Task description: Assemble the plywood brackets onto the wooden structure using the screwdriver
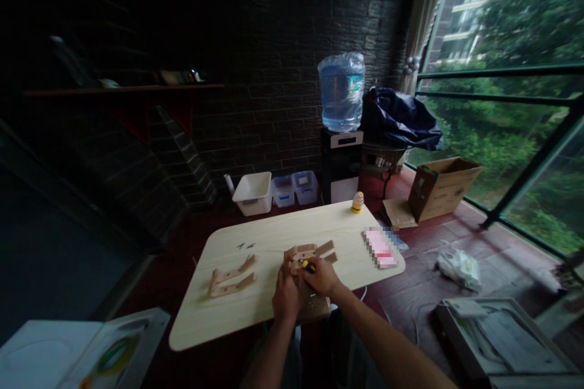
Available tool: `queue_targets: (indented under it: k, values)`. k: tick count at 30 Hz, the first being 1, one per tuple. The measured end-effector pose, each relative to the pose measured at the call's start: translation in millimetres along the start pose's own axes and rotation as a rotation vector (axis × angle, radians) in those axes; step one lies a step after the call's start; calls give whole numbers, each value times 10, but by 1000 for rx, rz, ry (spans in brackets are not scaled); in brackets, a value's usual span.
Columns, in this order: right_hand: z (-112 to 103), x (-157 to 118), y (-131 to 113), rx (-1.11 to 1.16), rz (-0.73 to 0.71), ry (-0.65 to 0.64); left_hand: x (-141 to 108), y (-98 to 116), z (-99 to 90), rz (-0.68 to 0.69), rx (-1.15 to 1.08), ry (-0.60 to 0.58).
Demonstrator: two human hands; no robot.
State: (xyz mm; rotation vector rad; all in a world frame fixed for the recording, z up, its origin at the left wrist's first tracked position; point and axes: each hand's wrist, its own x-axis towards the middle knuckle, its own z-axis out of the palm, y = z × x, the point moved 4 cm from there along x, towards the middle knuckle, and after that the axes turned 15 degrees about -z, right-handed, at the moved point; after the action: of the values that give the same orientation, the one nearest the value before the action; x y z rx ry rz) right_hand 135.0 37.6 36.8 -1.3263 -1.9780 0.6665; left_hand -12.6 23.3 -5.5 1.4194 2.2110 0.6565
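My right hand point(323, 278) is closed round a yellow and black screwdriver point(309, 266), its shaft pointing left toward a wooden part. My left hand point(286, 295) grips the near left side of that brown wooden frame point(302, 249), whose two prongs stick out to the right. Under the hands, at the table's near edge, lies a brown piece point(314, 307) that looks like cardboard or wood, partly covered. A similar wooden frame point(232, 279) with two arms rests to the left. Several small dark pieces point(246, 245), perhaps screws, lie behind it.
The pale table point(201, 316) bears a yellow-based clear bottle point(358, 202) at its far edge and a pink packet point(380, 247) at right. Beyond stand plastic bins point(253, 194), a water dispenser point(344, 164) and a cardboard box point(440, 188). An open white case point(123, 346) is at lower left.
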Motion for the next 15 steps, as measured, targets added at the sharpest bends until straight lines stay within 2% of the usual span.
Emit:
queue_targets:
  k: [3,9,15]
  values:
    - [6,6,14,-34,44,12,-25,33,-11,-12,54,-35]
    - [-4,15,-3,-68,104,34,-120,139,-113,-25,87,-6]
    - [-151,-111,39,42,84,198,-59,55,-37,-10,11,-7]
